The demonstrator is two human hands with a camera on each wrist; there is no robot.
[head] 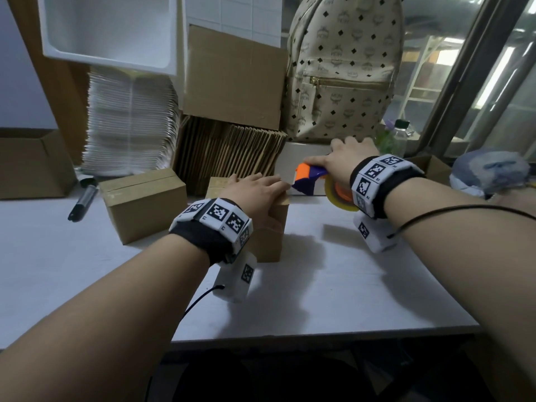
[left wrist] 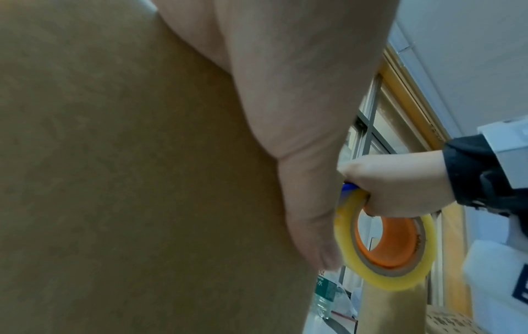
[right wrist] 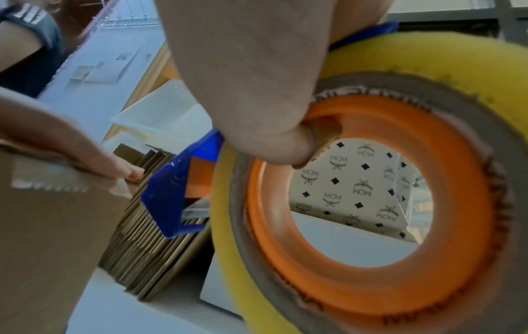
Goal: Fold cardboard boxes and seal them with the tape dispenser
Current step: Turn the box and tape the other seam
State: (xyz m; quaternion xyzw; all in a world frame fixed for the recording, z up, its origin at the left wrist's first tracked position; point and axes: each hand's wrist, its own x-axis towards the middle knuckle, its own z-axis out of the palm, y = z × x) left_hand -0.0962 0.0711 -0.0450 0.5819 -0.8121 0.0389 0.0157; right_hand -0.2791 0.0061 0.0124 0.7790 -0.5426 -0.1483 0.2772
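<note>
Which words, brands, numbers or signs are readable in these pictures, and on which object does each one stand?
"MCM": repeated logo on the backpack, readable mirrored through the tape roll's hole in the right wrist view.
"水": one character on the green label of the water bottle; its remaining text is too small.
Printing on the cardboard core of the tape roll: blurred, unreadable.
Square black-and-white markers on the wristbands: coded patterns; their tiny letters are unreadable.

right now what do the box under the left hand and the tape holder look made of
Box: matte brown cardboard, going by its dull fibrous face. Tape holder: apparently hard plastic, with smooth blue and orange moulded parts, carrying a glossy yellowish tape roll on a grey-brown core, likely cardboard.
</note>
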